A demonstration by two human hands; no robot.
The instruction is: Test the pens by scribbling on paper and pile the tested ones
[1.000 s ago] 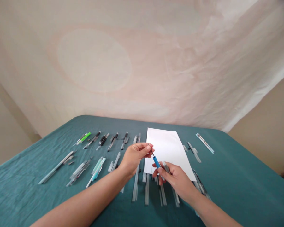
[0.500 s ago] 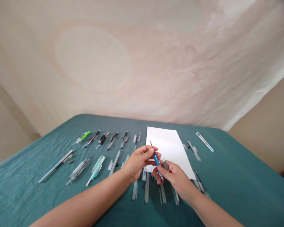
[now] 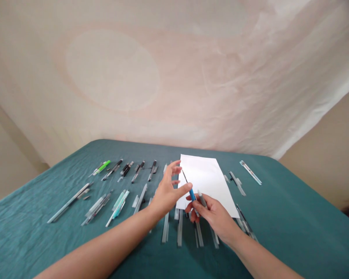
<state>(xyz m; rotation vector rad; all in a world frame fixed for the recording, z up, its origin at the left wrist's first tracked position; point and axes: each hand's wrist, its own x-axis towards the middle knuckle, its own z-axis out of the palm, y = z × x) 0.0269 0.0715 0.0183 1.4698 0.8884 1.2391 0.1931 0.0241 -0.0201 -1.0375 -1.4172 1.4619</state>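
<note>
1. The white paper (image 3: 205, 182) lies flat on the green cloth (image 3: 61, 244); its bare surface probably serves as a plain place among the many small parts.
2. The blue pen part (image 3: 192, 195) is held in the air over the near part of the paper. The right hand (image 3: 211, 211) grips it at the lower end, perhaps so that the upper end can be reached freely.
3. A thin dark rod (image 3: 185, 176) stands out of this upper end, leaning to the left side of the paper.
4. The same hand also keeps a grey piece (image 3: 202, 199) beside the thumb, above the paper's near edge; maybe this saves putting it down.
5. Clear strips (image 3: 179, 230) lie before the paper's near edge, and a green pen (image 3: 102, 167) and turquoise pens (image 3: 120, 203) lie well to its left, in separate groups, seemingly to avoid mixing.
6. The left hand (image 3: 168, 192) is at the paper's left edge, gripping nothing visible. Its fingers are spread upward and its thumb points toward the blue part; whether they touch, I cannot tell.
7. Both forearms come from the near side and converge before the paper.
</note>
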